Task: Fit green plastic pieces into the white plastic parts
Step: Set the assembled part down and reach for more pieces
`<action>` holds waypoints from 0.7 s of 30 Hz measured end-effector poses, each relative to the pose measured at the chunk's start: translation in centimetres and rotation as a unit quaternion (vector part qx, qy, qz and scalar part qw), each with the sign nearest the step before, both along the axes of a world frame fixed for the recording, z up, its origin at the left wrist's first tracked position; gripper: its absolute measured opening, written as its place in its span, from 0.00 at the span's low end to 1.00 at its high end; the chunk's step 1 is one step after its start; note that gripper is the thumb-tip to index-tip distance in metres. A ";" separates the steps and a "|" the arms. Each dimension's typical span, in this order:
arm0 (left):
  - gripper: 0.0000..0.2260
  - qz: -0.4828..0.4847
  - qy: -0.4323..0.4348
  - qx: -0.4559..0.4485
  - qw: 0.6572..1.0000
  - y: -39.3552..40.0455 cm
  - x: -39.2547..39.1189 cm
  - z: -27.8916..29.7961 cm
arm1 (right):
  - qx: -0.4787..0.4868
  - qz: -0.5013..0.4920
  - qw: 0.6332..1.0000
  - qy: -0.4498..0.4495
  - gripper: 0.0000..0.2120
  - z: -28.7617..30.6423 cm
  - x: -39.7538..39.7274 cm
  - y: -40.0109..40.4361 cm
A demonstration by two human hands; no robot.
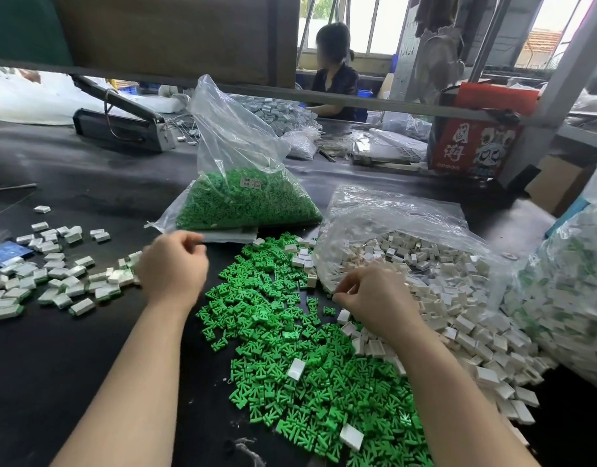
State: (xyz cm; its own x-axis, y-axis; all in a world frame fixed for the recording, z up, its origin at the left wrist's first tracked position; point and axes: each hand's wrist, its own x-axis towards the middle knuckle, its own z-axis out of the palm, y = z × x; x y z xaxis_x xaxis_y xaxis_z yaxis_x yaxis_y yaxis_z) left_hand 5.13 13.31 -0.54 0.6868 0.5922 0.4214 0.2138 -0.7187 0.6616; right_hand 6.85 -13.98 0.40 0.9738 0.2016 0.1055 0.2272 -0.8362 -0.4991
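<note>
The right hand (374, 298) has its grip curled at the near edge of the white plastic parts (442, 298), seemingly pinching one; the left hand (172, 264) is curled, contents hidden. Best to lift one part cleanly, then take a green plastic piece (290, 348) from the heap between the hands on the surface (54, 348).

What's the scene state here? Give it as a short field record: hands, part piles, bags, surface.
surface: black worktable
left hand: fingers curled, over the table between the piles; contents hidden
right hand: fingers curled at the edge of the white pile; a grasp cannot be confirmed
loose green plastic pieces: spread in the centre
loose white plastic housings: spilling from an open clear bag, right
assembled white-and-green parts: scattered left
clear bag of green pieces: upright behind the hands
other person: seated beyond the table
</note>
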 end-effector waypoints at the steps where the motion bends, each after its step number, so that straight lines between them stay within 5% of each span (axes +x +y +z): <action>1: 0.05 -0.054 -0.003 -0.024 0.998 -1.1 0.2 0.4 | -0.010 -0.003 1.000 -0.008 0.02 0.0 -0.1 0.1; 8: 0.06 -0.317 0.080 0.050 0.944 -9.1 1.0 -0.2 | -0.049 0.009 0.999 -0.014 0.04 -0.1 -0.3 0.6; 13: 0.15 -0.304 0.117 0.161 0.932 -10.8 1.2 -1.8 | -0.128 0.037 0.991 0.002 0.07 -0.2 -0.4 1.4; 21: 0.09 -0.297 0.112 0.138 0.938 -11.4 0.9 -1.9 | -0.164 0.056 0.984 -0.026 0.07 -0.4 -0.5 1.8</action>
